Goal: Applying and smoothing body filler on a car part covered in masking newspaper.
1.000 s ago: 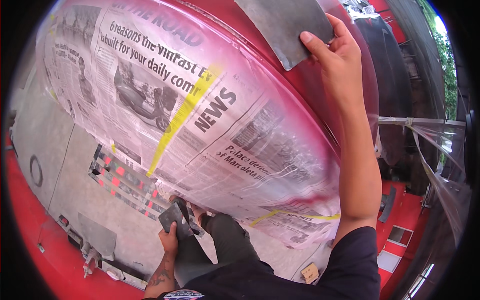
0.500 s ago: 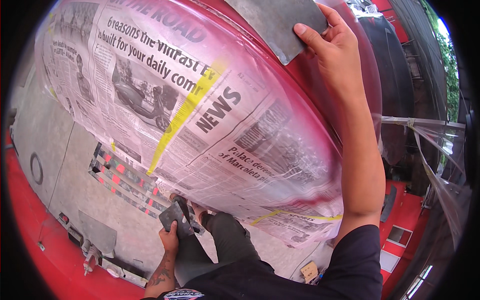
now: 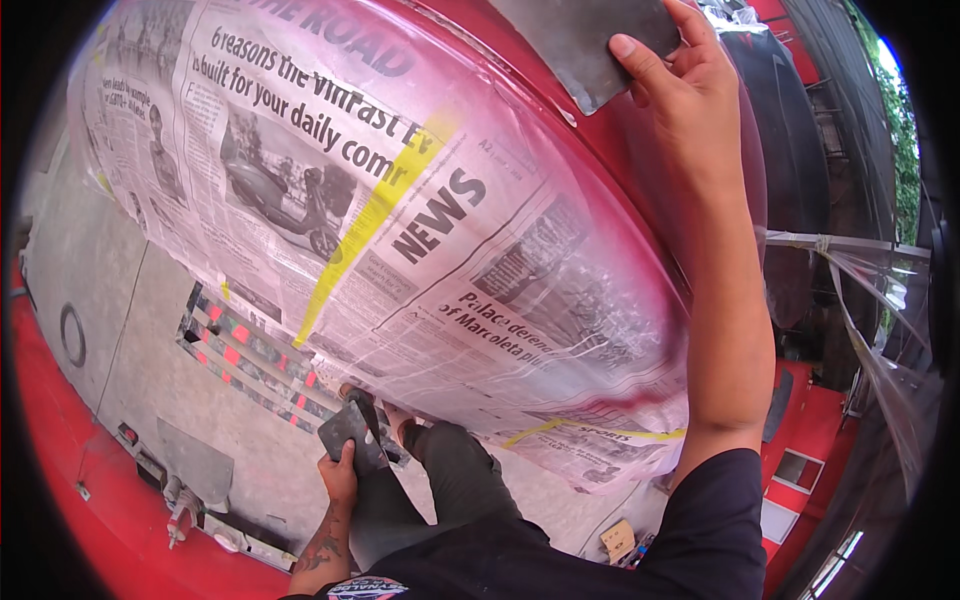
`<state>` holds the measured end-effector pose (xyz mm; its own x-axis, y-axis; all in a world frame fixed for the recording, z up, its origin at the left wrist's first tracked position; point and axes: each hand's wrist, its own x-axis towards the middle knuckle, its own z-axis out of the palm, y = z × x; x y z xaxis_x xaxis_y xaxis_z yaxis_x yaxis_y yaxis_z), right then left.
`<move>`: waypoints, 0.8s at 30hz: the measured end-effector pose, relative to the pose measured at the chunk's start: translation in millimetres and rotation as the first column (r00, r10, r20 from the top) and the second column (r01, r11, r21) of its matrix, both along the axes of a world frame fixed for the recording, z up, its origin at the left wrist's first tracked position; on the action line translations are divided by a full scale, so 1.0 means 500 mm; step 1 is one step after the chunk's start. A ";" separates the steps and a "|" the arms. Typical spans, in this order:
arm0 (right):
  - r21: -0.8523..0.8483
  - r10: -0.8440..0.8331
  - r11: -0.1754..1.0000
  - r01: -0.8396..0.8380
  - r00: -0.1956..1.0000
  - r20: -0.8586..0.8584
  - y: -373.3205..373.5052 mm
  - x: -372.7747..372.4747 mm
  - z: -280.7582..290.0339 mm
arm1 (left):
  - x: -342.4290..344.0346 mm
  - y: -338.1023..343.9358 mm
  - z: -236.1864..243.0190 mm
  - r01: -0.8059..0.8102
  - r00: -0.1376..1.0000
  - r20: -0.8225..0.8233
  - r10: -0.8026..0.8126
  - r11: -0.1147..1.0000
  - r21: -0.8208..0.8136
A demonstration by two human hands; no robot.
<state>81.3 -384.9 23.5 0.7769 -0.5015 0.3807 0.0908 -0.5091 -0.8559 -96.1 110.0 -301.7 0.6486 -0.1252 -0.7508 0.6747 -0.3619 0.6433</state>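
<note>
My right hand (image 3: 690, 85) is raised at the upper right, its thumb and fingers pinching a thin dark grey sheet (image 3: 590, 50). This sheet stands over a glossy red painted panel (image 3: 650, 165); whether it touches the paint I cannot tell. Lower down, my left hand (image 3: 340, 478) hangs beside my leg, closed on a dark grey flat piece (image 3: 352, 438) with the thumb lying on its face. Between the hands spreads newspaper masking (image 3: 400, 290), dusted with pink paint and fixed along the panel's edge. Yellow tape (image 3: 365, 240) crosses it.
A slatted grate (image 3: 250, 360) lies in the concrete floor (image 3: 80, 290) to the left. Red equipment with a metal fitting (image 3: 180, 515) borders the lower left. Clear plastic film (image 3: 880, 340) hangs at the right, near a black covered shape (image 3: 790, 130). My feet stand under the masking's edge.
My right hand and the grey sheet have shifted a little to the right and farther away. The left hand keeps its place and its hold.
</note>
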 end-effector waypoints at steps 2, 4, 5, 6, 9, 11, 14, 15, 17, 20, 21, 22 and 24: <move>0.138 -0.098 0.985 0.101 0.995 -0.030 0.009 0.000 0.008 | -0.003 0.005 -0.006 -0.011 1.000 0.009 0.011 1.000 -0.006; 0.084 -0.014 0.996 0.028 0.986 -0.166 -0.014 -0.016 0.008 | -0.004 0.010 -0.010 -0.009 1.000 -0.003 0.009 1.000 -0.008; 0.085 -0.012 0.996 0.026 0.986 -0.166 -0.020 -0.018 0.003 | -0.005 0.013 -0.012 -0.011 1.000 -0.003 0.011 1.000 -0.007; 0.073 -0.019 0.997 0.033 0.984 -0.177 -0.025 -0.018 0.000 | -0.005 0.011 -0.013 -0.009 1.000 -0.007 0.009 1.000 -0.013; 0.082 -0.029 0.996 0.046 0.981 -0.194 -0.007 -0.011 0.009 | -0.007 0.011 -0.018 -0.006 1.000 -0.006 0.006 1.000 -0.019; 0.105 -0.030 0.993 0.052 0.979 -0.200 0.001 -0.008 0.010 | -0.007 0.013 -0.020 -0.006 1.000 -0.002 0.006 1.000 -0.016; 0.130 0.024 0.992 0.001 0.981 -0.195 0.002 -0.007 0.009 | -0.005 0.010 -0.015 -0.001 1.000 -0.012 0.001 1.000 -0.005; 0.140 0.016 0.990 0.011 0.982 -0.187 0.007 -0.004 0.009 | -0.004 0.008 -0.012 0.001 1.000 -0.011 -0.002 1.000 -0.004; 0.150 0.007 0.988 0.021 0.984 -0.179 0.008 -0.002 0.008 | -0.003 0.007 -0.011 0.005 1.000 -0.011 -0.005 1.000 -0.003; 0.126 -0.023 0.991 0.053 0.973 -0.230 -0.002 -0.004 0.003 | -0.004 0.011 -0.015 -0.003 1.000 -0.001 0.003 1.000 -0.010; 0.128 0.032 0.992 -0.005 0.978 -0.207 -0.010 -0.008 0.000 | -0.005 0.011 -0.016 -0.001 1.000 -0.002 0.001 1.000 -0.009; 0.130 0.087 0.990 -0.064 0.979 -0.184 -0.012 -0.010 0.000 | -0.005 0.011 -0.017 0.002 1.000 -0.003 -0.002 1.000 -0.008; 0.085 0.037 0.996 -0.018 0.975 -0.220 -0.003 -0.007 0.006 | -0.005 0.009 -0.015 -0.011 1.000 -0.014 0.011 1.000 -0.026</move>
<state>77.7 -386.5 26.4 0.8512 -0.5011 0.1561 -0.0924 -0.4359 -0.8952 -98.4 114.3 -309.0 0.6397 -0.1375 -0.7562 0.6875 -0.3376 0.6430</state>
